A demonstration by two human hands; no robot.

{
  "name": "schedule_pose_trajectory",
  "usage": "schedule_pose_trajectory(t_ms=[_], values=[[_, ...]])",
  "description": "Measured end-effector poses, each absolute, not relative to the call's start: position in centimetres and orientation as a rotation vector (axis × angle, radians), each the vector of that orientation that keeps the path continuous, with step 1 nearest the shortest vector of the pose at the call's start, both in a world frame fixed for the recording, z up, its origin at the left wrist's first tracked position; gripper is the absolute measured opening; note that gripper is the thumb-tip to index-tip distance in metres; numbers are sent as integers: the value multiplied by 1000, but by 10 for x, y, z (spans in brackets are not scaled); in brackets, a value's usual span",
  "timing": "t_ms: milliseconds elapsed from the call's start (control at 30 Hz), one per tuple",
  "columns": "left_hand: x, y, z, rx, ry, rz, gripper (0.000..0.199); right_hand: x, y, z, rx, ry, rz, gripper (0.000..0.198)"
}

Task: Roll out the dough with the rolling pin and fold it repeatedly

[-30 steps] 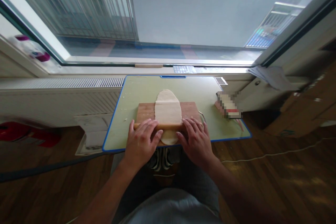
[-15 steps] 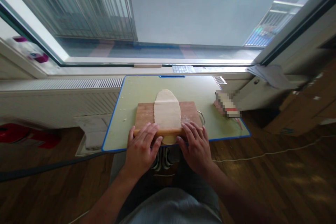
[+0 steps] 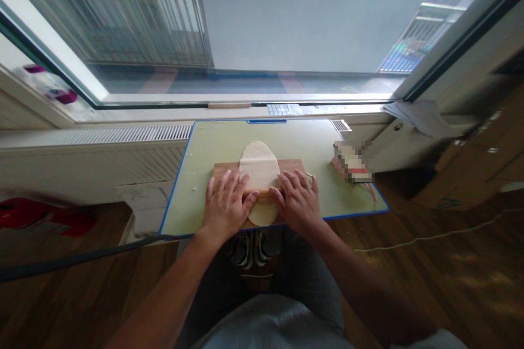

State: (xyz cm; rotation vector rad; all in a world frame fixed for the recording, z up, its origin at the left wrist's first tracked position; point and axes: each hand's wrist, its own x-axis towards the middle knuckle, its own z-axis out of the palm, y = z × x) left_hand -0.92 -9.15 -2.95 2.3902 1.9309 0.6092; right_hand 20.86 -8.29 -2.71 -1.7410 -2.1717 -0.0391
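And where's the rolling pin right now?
In the head view, the rolling pin lies across the dough, just below the picture's centre, over the wooden board, its ends hidden under the left hand and right hand.

Window [image 3: 262,38]: one, large, wide pane, across the upper part of the view; white frame [image 3: 237,98] edged in dark green. Seen through the glass: a plain grey-blue outer wall [image 3: 311,27]; metal railing [image 3: 176,22], left; second railing [image 3: 413,46], smaller, right. Sill [image 3: 164,115]: white, running beneath the pane. Radiator [image 3: 98,161]: pale, ribbed front, slotted top, set under the sill at left. Floor [image 3: 429,272]: brown wood, laid in strips, a faint sheen at right. Cardboard boxes [image 3: 483,158]: brown, at the right edge, partly in shadow. Light: cool daylight, from the window; lower corners dim.
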Motion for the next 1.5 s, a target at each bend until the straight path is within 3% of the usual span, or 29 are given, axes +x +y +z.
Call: schedule_pose_trajectory(t_ms=[600, 1167, 1500], values=[[-15, -37, -19, 2407, 1988, 520, 71, 206, -13, -9, -1941, -2171, 113, 66], [-13, 60, -4, 2040, 2168, 457, 58, 197, 70, -2, -2021, -2086, 270, 68], [-15, 32, -6, 2130, 2049, 194, 64, 201, 33, -6, -1981, -2239, 166, 65]])
